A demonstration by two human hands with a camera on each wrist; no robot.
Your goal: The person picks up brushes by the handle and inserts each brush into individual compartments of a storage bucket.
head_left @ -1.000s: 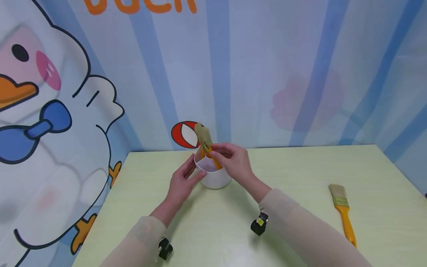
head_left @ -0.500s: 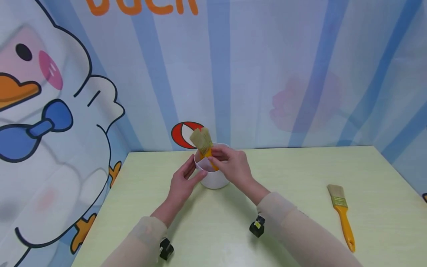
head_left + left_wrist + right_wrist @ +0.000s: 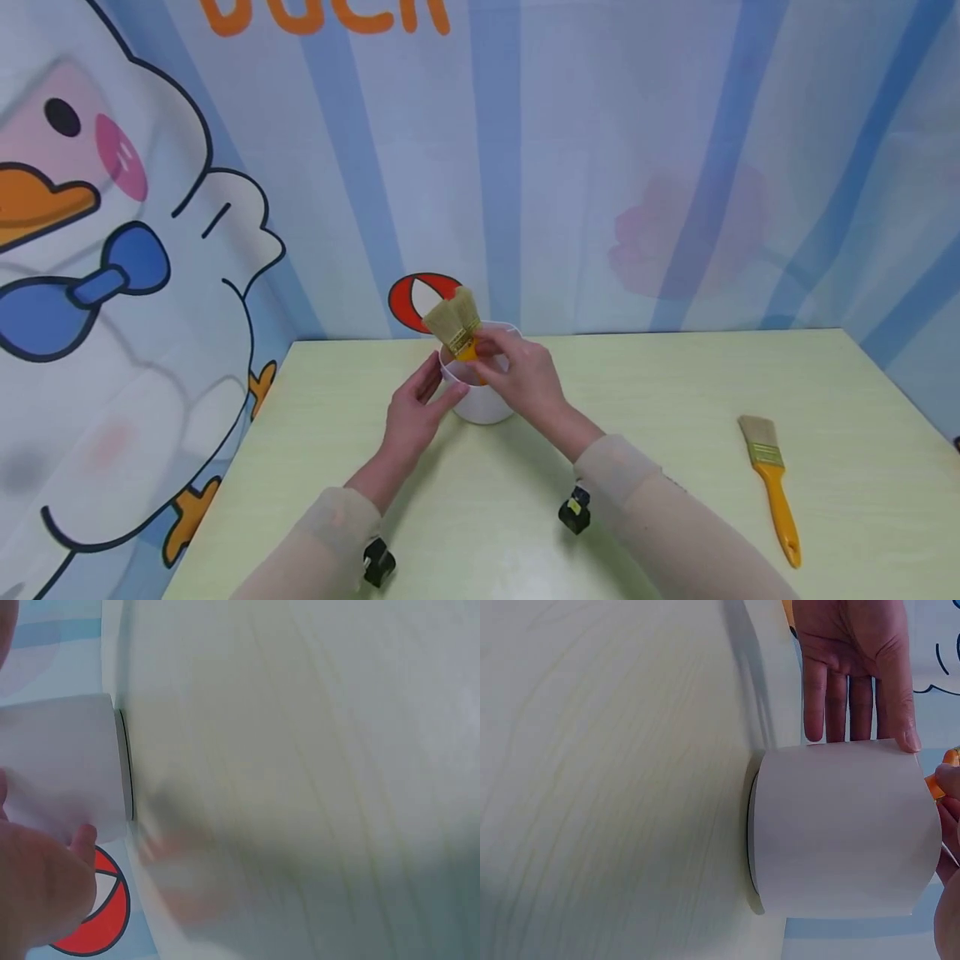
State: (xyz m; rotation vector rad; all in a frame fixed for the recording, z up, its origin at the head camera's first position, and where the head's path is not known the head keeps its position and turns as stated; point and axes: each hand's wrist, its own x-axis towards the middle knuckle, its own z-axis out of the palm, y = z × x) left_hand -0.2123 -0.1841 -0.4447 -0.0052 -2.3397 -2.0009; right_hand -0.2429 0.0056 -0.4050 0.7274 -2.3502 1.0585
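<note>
A white divided cup (image 3: 483,406) stands upright near the table's back edge. My left hand (image 3: 411,417) is at its left side; in the right wrist view those fingers are straight and the thumb touches the rim. At the cup's mouth my right hand (image 3: 527,373) pinches the yellow-orange handle (image 3: 934,786) of a paintbrush, bristles up. Two bristle heads (image 3: 448,323) overlap above the rim, so a second paintbrush is there too; which head belongs to the pinched handle I cannot tell. The lower handles are hidden inside the cup and behind my fingers.
Another paintbrush (image 3: 771,483) lies on the pale wooden table (image 3: 652,383) at the right, bristles pointing away. Behind the table hangs a blue-striped backdrop (image 3: 555,167) with a cartoon duck on the left.
My right hand has lowered slightly and turned the pinched paintbrush, so the bristle heads now fan out broad-side toward me. My left hand stays at the cup.
</note>
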